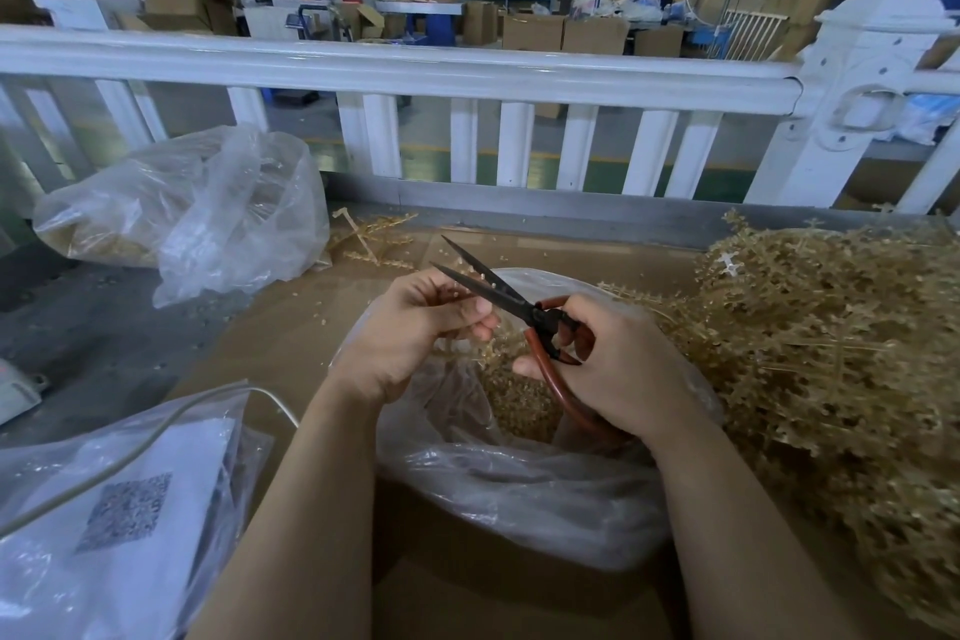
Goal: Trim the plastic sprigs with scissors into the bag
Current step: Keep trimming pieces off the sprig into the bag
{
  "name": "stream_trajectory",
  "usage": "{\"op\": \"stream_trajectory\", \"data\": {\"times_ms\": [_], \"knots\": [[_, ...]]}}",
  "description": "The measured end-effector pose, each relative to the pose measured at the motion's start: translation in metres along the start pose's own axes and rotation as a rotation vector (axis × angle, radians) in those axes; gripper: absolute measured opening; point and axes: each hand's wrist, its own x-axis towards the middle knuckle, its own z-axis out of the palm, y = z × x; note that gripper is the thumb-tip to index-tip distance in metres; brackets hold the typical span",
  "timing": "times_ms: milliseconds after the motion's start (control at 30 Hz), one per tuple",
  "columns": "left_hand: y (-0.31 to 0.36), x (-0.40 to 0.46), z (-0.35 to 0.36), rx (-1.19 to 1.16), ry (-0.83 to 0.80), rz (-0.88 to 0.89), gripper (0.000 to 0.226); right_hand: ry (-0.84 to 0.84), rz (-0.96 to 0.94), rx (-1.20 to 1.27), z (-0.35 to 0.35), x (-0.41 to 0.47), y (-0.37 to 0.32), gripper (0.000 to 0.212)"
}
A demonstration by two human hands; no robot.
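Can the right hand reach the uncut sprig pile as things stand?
Probably yes: the pile lies just beside the right hand with nothing between, but that hand grips the scissors, so picking is awkward.

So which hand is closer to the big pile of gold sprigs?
The right hand. It holds the scissors right beside the pile of sprigs. The left hand is farther away, across the open bag, gripping one sprig.

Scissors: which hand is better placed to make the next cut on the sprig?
Right. The right hand already grips the scissors by their red handles, blades open and pointing at the left hand, which pinches the sprig above the open clear bag. The left only needs to steady it.
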Motion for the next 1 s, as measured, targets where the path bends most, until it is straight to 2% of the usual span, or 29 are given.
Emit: {"op": "stream_trajectory", "data": {"times_ms": [267, 333, 400, 500, 600, 733, 933, 1000], "knots": [[0.0027, -0.0009, 0.0036, -0.031, -0.018, -0.004, 0.009, 0.018, -0.016, 0.002, -0.0005, -0.0003, 0.0025, 0.062], [0.0031, -0.0011, 0.0045, -0.043, -0.02, -0.014, 0.005, 0.018, -0.014, -0.002, -0.0006, -0.0002, 0.0041, 0.06], [0.0026, -0.0015, 0.0055, -0.073, 0.003, -0.019, 0.016, 0.02, -0.008, -0.011, 0.0, 0.0003, 0.0054, 0.051], [0.0013, -0.0006, 0.0049, -0.106, 0.043, 0.004, 0.012, 0.037, -0.019, -0.021, 0.0006, 0.0006, 0.0061, 0.044], [0.0011, 0.0017, 0.0053, -0.093, 0.065, 0.038, 0.015, 0.052, -0.018, -0.009, 0.0008, 0.0006, 0.0062, 0.044], [0.0019, 0.0024, 0.0072, -0.077, 0.078, 0.07, 0.029, 0.047, 0.018, -0.027, 0.0022, 0.0019, 0.0073, 0.055], [0.0004, 0.0025, 0.0081, -0.043, 0.058, 0.094, 0.008, 0.064, 0.019, -0.097, 0.0029, 0.0027, 0.0071, 0.052], [-0.0002, 0.0021, 0.008, -0.05, 0.056, 0.098, 0.009, 0.07, 0.011, -0.089, 0.0023, 0.0028, 0.0063, 0.057]]}}
